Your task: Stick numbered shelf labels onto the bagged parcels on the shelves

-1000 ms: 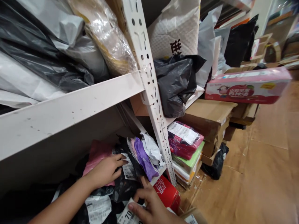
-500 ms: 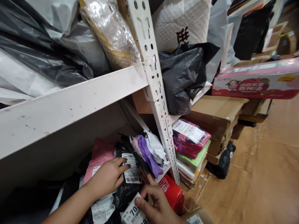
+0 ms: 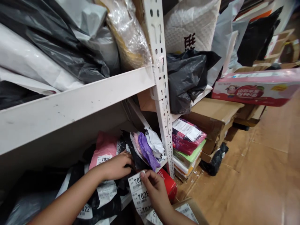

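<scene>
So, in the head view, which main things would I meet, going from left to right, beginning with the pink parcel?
Pink parcel, left hand, label sheet, right hand, magenta parcel, pink box.

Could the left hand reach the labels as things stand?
Likely yes: the labels, pinched in the right hand, show a free edge close to the left hand, with nothing visible between.
</scene>
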`<act>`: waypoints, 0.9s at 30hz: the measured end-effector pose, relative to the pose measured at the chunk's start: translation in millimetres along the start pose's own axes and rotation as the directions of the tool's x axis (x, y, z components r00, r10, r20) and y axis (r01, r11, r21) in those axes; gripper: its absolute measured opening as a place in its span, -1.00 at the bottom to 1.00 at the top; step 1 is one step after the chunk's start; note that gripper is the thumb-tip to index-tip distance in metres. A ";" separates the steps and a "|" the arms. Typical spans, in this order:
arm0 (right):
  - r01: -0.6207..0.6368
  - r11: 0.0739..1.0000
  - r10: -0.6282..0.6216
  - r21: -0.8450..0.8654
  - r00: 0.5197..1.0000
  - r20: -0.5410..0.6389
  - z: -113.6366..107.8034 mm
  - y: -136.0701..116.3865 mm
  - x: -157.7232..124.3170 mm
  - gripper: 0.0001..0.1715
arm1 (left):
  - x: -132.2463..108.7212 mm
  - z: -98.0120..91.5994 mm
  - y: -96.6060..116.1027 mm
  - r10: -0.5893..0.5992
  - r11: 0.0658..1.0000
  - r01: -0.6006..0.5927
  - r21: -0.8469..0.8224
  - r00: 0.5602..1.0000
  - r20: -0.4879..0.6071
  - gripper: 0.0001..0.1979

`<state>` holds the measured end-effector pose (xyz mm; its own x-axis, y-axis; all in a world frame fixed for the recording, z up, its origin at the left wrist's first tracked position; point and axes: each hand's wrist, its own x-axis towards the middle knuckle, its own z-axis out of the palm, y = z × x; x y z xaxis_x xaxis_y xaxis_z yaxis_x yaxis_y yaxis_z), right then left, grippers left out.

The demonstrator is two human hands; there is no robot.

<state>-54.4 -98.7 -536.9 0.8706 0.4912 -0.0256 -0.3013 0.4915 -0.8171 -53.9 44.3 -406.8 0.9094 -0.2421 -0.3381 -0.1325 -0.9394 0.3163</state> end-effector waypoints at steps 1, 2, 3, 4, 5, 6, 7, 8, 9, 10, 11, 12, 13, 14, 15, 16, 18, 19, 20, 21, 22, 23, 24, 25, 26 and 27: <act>-0.012 1.000 0.012 -0.012 1.000 -0.019 0.9 -0.7 -0.3 -0.42 | 0.6 0.3 0.3 0.003 0.999 -0.003 -0.044 1.000 -0.011 -0.75; -0.018 1.000 0.017 -0.026 0.999 -0.039 1.6 -1.1 -0.6 -0.40 | 0.7 0.6 0.0 -0.004 0.996 0.002 -0.090 1.000 -0.021 -0.77; -0.019 0.999 0.017 -0.038 0.998 -0.058 2.2 -1.3 -0.8 -0.39 | 0.3 0.8 -0.7 -0.017 0.991 0.013 -0.131 0.999 -0.028 -0.78; -0.020 0.999 0.017 -0.043 0.997 -0.073 2.7 -1.3 -1.1 -0.38 | -0.5 1.0 -1.8 -0.034 0.986 0.028 -0.164 0.999 -0.032 -0.78; -0.025 0.999 0.021 -0.042 0.996 -0.083 3.4 -1.1 -1.1 -0.37 | -1.6 1.2 -3.1 -0.050 0.982 0.043 -0.183 0.998 -0.033 -0.76; -0.035 0.999 0.031 -0.038 0.996 -0.087 4.2 -0.6 -0.9 -0.36 | -2.9 1.6 -4.4 -0.064 0.980 0.056 -0.189 0.997 -0.034 -0.75; -0.048 0.998 0.045 -0.036 0.995 -0.091 5.3 0.2 -0.4 -0.35 | -4.2 2.1 -5.6 -0.067 0.982 0.058 -0.182 0.997 -0.040 -0.74; -0.063 0.997 0.059 -0.039 0.994 -0.094 6.6 1.3 0.6 -0.34 | -5.3 2.8 -6.6 -0.060 0.985 0.052 -0.162 0.997 -0.046 -0.75; -0.073 0.996 0.068 -0.047 0.993 -0.100 8.3 2.7 1.9 -0.32 | -6.2 3.6 -7.4 -0.052 0.990 0.045 -0.136 0.997 -0.053 -0.76; -0.076 0.995 0.069 -0.058 0.991 -0.111 10.2 4.2 3.7 -0.31 | -6.9 4.6 -8.0 -0.045 0.993 0.038 -0.109 0.997 -0.060 -0.77; -0.069 0.995 0.059 -0.071 0.990 -0.126 12.4 5.9 5.6 -0.30 | -7.3 5.5 -8.5 -0.036 0.996 0.030 -0.086 0.997 -0.067 -0.78; -0.054 0.995 0.042 -0.084 0.989 -0.145 14.7 7.5 7.6 -0.29 | -7.5 6.4 -8.9 -0.031 0.997 0.026 -0.068 0.997 -0.075 -0.78; -0.036 0.995 0.020 -0.094 0.986 -0.165 17.0 9.1 9.3 -0.29 | -7.7 7.2 -9.2 -0.032 0.998 0.028 -0.051 0.996 -0.087 -0.79; -0.020 0.995 0.002 -0.099 0.984 -0.181 19.1 10.7 10.4 -0.29 | -7.9 7.8 -9.5 -0.037 0.999 0.033 -0.034 0.994 -0.100 -0.79; -0.010 0.995 -0.009 -0.099 0.983 -0.186 20.8 12.4 10.7 -0.30 | -8.3 8.1 -9.7 -0.040 0.999 0.038 -0.016 0.993 -0.115 -0.79; -0.004 0.995 -0.013 -0.096 0.984 -0.178 22.1 14.3 10.0 -0.32 | -9.0 8.4 -9.8 -0.043 0.999 0.044 0.003 0.991 -0.124 -0.80; 0.010 0.997 -0.019 -0.076 0.992 -0.127 23.5 19.2 5.8 -0.39 | -10.8 8.5 -9.8 -0.043 0.998 0.047 0.032 0.991 -0.125 -0.80; 0.022 0.998 -0.027 -0.060 0.995 -0.094 23.8 22.3 2.7 -0.42 | -11.8 8.6 -9.6 -0.038 0.998 0.043 0.039 0.992 -0.119 -0.81; 0.035 0.998 -0.038 -0.043 0.997 -0.064 24.0 25.7 -0.6 -0.43 | -12.8 8.7 -9.2 -0.031 0.998 0.036 0.043 0.993 -0.112 -0.81; 0.043 0.999 -0.044 -0.029 0.998 -0.037 24.4 29.2 -3.7 -0.44 | -13.5 9.0 -8.8 -0.024 0.999 0.029 0.043 0.994 -0.109 -0.81; 0.037 0.999 -0.037 -0.018 0.999 -0.013 25.1 32.5 -6.3 -0.44 | -13.8 9.4 -8.3 -0.018 0.999 0.023 0.044 0.994 -0.109 -0.81; 0.021 1.000 -0.021 -0.010 1.000 0.007 26.2 35.1 -8.0 -0.44 | -13.7 9.8 -7.9 -0.012 0.999 0.017 0.047 0.994 -0.111 -0.82; -0.003 1.000 0.003 -0.003 1.000 0.019 27.7 37.0 -8.6 -0.43 | -13.2 10.2 -7.5 -0.006 0.999 0.012 0.050 0.993 -0.114 -0.83; -0.027 1.000 0.027 0.004 0.999 0.021 29.5 37.8 -8.3 -0.42 | -12.4 10.5 -7.1 0.001 0.999 0.006 0.054 0.993 -0.120 -0.81; -0.046 0.999 0.046 0.014 0.999 0.010 31.3 37.6 -7.0 -0.41 | -11.3 10.6 -7.0 0.009 0.998 -0.002 0.056 0.992 -0.126 -0.79; -0.057 0.998 0.057 0.026 0.998 -0.014 33.0 36.5 -5.0 -0.41 | -10.0 10.5 -7.0 0.016 0.998 -0.009 0.057 0.991 -0.131 -0.76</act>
<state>-82.6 -59.4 -547.6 0.8574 0.5083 -0.0806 -0.3606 0.4815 -0.7989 -66.2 50.7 -414.8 0.9510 -0.2232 -0.2138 -0.1625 -0.9495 0.2684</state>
